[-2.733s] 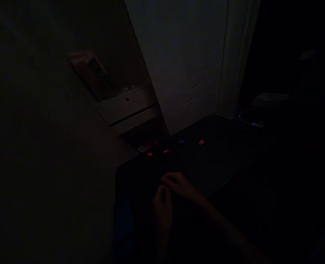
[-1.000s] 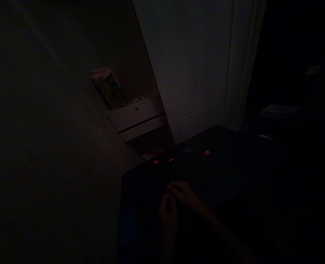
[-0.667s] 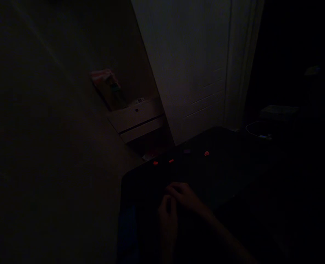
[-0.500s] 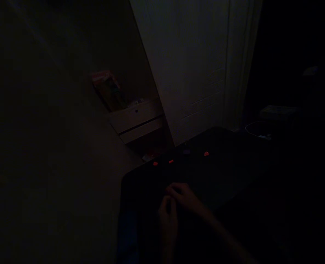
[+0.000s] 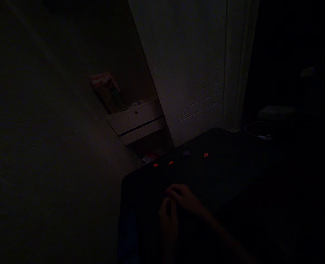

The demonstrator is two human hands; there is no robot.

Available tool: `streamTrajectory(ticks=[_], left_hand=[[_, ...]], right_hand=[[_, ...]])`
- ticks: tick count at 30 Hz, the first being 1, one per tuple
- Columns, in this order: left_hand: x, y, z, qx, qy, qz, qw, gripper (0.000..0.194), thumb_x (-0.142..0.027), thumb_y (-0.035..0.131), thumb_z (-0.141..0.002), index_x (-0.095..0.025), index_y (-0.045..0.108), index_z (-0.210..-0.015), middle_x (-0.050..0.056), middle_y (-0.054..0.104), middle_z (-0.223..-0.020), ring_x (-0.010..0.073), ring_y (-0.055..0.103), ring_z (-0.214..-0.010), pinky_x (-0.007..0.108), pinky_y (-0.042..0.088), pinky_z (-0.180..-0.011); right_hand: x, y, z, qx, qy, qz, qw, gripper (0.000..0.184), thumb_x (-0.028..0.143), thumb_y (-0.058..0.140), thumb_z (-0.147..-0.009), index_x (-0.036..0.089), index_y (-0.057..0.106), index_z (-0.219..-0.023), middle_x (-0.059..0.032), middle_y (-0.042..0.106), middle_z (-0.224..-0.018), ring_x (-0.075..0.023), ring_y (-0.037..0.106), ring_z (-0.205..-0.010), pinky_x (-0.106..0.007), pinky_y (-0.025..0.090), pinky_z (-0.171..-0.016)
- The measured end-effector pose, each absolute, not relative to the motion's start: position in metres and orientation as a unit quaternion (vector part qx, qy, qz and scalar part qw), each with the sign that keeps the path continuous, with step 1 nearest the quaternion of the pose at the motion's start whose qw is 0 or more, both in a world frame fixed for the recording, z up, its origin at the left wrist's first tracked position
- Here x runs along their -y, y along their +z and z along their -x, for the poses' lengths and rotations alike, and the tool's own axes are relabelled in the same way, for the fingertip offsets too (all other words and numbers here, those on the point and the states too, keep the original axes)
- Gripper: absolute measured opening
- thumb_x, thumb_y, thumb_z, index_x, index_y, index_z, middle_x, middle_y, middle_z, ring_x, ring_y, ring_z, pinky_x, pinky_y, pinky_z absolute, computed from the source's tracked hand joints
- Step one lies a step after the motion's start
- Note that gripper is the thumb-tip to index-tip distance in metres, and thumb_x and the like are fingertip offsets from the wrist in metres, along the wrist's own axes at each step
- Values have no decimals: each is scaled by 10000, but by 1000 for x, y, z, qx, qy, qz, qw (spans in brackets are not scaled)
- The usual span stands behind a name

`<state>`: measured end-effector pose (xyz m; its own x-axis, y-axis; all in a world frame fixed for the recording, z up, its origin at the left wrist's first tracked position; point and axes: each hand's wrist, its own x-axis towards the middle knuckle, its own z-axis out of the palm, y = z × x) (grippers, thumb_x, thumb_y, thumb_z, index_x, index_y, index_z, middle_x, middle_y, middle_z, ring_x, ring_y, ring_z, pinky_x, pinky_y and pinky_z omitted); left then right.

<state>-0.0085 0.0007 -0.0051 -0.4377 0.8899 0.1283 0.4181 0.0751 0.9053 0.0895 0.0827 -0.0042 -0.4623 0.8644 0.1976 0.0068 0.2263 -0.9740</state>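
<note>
Though head view is dark, left hand [image 5: 169, 220] and right hand [image 5: 184, 197] meet, both curled; cannot tell if anything is held. Beyond, on dark tabletop [image 5: 222, 172], left to right: small red-orange oval piece [image 5: 155, 165], short red-orange bar [image 5: 171, 162], dark purple block [image 5: 186, 153], red-orange rounded lump [image 5: 206, 155].

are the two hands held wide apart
No, the left hand and the right hand are close together, nearer the camera than the small red pieces.

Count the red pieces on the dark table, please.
3: the left piece near the far edge of the table, the middle piece to its right, the right piece right of the purple item. The left hand and right hand may hide more.
</note>
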Motion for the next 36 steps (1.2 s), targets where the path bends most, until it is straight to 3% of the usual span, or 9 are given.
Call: streamTrajectory(ticks=[17,36], left_hand=[[-1,-5,9,-696,476,-474,254,376,-493,484,-919,-166,669,-901,103,711,-886,272,665,-849,364,486,-790],[0,-8,11,-695,479,-474,251,378,-507,499,-928,-180,683,-885,75,705,-840,248,659,-796,324,487,-735]], right_hand=[[-84,-5,-90,680,520,323,404,316,393,557,-963,160,756,-884,-46,754,-850,-208,688,-815,-283,470,-731],[-84,-3,-90,682,520,324,399,302,381,560,-961,165,763,-902,-45,761,-872,-220,694,-840,-289,487,-744]])
